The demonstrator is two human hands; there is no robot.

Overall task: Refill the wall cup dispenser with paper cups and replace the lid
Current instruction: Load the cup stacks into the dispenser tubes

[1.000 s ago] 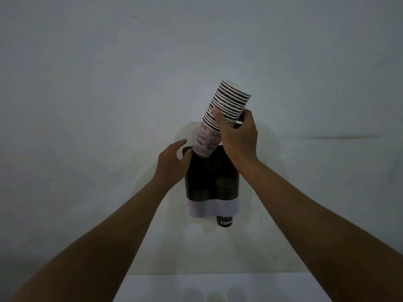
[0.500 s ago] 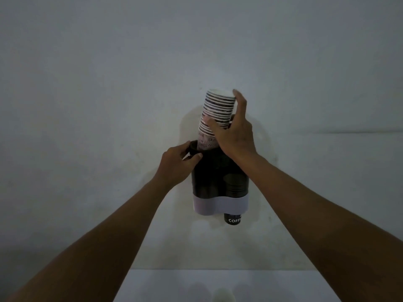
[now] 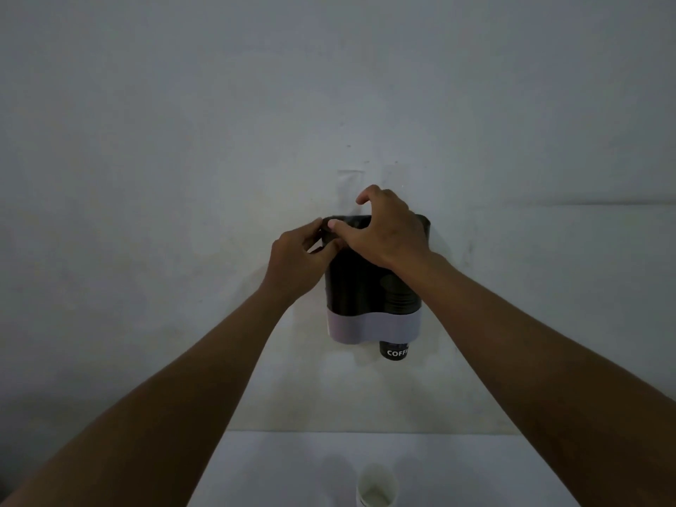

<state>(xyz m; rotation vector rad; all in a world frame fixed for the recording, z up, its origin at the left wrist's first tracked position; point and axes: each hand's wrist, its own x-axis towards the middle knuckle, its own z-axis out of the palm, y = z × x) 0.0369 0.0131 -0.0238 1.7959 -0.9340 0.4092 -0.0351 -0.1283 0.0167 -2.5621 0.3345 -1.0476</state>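
The wall cup dispenser (image 3: pixel 360 287) is a dark twin-tube holder with a pale band (image 3: pixel 373 327) along its bottom. A black cup marked "COFF" (image 3: pixel 394 351) pokes out under its right tube. My left hand (image 3: pixel 296 265) pinches the top left rim of the dispenser. Over the left tube's opening lies my right hand (image 3: pixel 384 228), fingers curved and apart, with nothing visible in it. The stack of paper cups is out of sight inside the dark tube. No lid is in view.
A white table (image 3: pixel 292 470) stands below against the plain wall. Paper cups (image 3: pixel 376 488), seen open-mouthed from above, stand at its near edge. A pale mounting strip (image 3: pixel 349 184) shows on the wall above the dispenser.
The cup stack that my right hand held above the dispenser has gone down into the left tube. My right hand followed it to the rim; my left hand stayed on the rim.
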